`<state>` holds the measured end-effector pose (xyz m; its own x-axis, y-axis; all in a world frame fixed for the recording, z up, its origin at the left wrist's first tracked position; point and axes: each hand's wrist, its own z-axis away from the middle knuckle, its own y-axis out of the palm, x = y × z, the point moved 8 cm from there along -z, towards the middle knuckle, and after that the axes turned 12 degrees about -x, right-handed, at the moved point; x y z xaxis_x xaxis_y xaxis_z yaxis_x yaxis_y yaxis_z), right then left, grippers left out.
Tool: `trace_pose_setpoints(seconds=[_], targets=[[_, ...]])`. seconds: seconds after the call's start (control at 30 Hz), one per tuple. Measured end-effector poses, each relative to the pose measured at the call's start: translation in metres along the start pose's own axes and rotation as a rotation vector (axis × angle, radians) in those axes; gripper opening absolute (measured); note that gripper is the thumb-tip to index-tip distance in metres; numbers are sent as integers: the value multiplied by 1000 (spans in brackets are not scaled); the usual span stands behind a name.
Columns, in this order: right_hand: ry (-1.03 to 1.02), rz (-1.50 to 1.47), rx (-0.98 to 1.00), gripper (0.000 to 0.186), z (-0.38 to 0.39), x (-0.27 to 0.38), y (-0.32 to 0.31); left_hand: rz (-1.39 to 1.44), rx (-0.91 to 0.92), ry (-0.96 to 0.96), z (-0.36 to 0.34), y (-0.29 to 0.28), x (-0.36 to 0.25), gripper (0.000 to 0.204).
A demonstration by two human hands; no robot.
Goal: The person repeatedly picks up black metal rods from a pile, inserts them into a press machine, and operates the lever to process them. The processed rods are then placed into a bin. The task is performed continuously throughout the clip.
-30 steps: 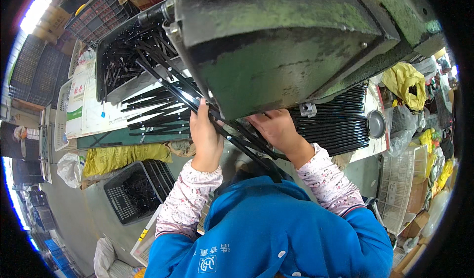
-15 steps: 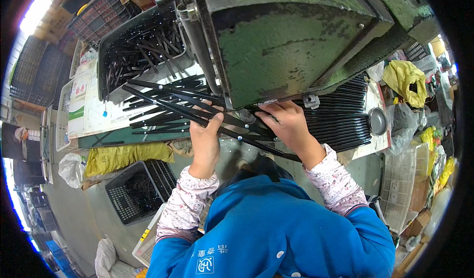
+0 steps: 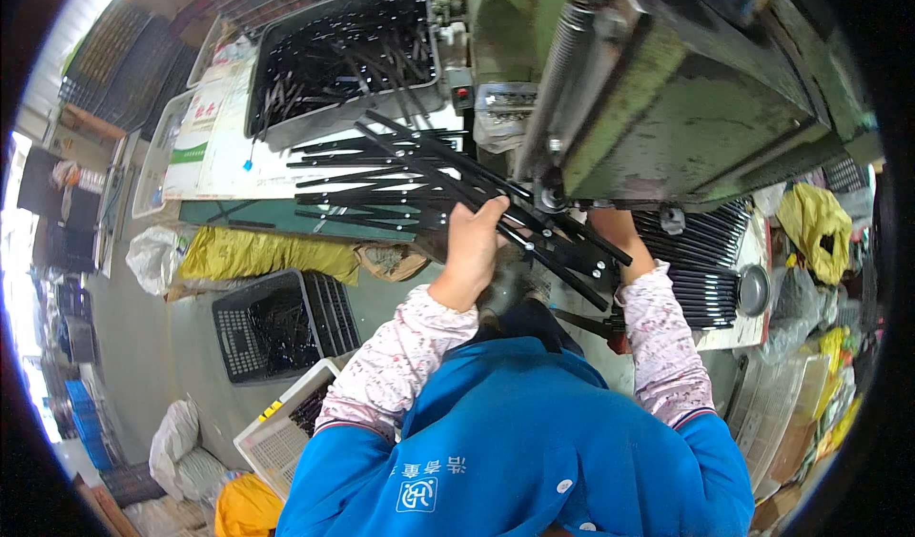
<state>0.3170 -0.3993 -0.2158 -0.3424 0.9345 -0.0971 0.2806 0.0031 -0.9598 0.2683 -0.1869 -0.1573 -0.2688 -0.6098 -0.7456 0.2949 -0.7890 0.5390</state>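
Observation:
My left hand [image 3: 474,242] is closed around a bundle of long black tubes [image 3: 562,272] joined by silver rivets. The tubes slant from the upper left down to the right, below the head of a green machine [image 3: 686,127]. Just under that machine's lower edge is my right hand [image 3: 613,227], beside the tubes' right part. Its fingers are hidden by the machine and the tubes, so its grip does not show. To the left, more riveted black tubes [image 3: 362,194] lie in a spread pile on the table.
A grey bin [image 3: 276,137] full of black strips stands at the back left. Right of the machine lie rows of black tubes [image 3: 705,294] and a round metal dish [image 3: 753,291]. A black crate [image 3: 238,342] and a white crate [image 3: 262,442] are on the floor.
My view has shifted, so the machine appears further right. The tubes tilt more steeply, and my right hand has gone further behind the machine's edge. My left hand still grips the tubes.

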Motion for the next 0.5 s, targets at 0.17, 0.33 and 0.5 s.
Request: trace_pose_setpoints(seconds=[0.17,0.33,0.5], targets=[[304,-274,-181,40,-1,1,32,-45,-100,121,-1,-7,-7,11],[286,-292,-218,40,13,-7,53,-95,-139,84,7,-30,-8,15],[325,-380,-336,36,24,-17,42,-47,-478,195,-43,-159,6,27]])
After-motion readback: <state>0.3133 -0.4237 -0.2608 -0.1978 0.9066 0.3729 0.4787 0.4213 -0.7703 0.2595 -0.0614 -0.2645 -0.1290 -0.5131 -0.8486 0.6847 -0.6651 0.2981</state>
